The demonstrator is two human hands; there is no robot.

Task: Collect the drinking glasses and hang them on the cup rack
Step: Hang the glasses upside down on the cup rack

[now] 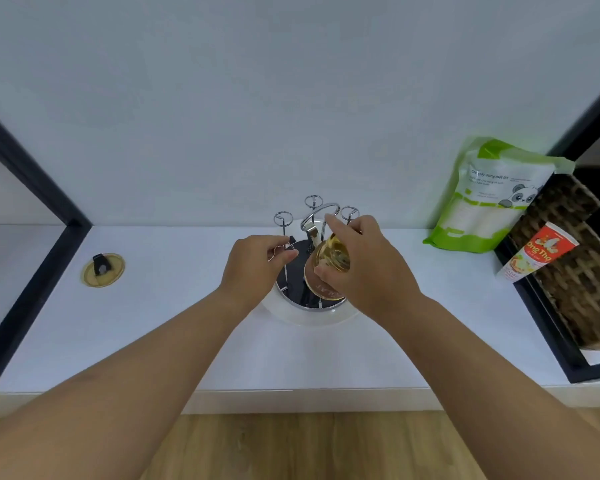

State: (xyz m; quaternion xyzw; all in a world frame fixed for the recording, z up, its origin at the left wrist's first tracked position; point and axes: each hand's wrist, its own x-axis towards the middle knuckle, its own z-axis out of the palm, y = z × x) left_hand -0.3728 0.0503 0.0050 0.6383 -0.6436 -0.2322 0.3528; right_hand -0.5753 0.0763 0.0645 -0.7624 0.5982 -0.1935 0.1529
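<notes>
A chrome cup rack (313, 216) with ring-topped prongs and a curved handle stands on a round white base (305, 315) at the middle of the white counter. My right hand (364, 268) grips an amber drinking glass (329, 263), tilted on its side over the rack's front right part. The glass's lower rim sits near a brown disc at the rack's bottom. My left hand (253, 268) pinches the ring of a front left prong (286, 251). Part of the rack is hidden behind both hands.
A green and white refill pouch (489, 199) leans on the wall at the right. Beside it, a woven basket (579, 268) in a black frame holds a red tube (537, 254). A round gold grommet (103, 270) sits in the counter at the left. Black frame bars flank both sides.
</notes>
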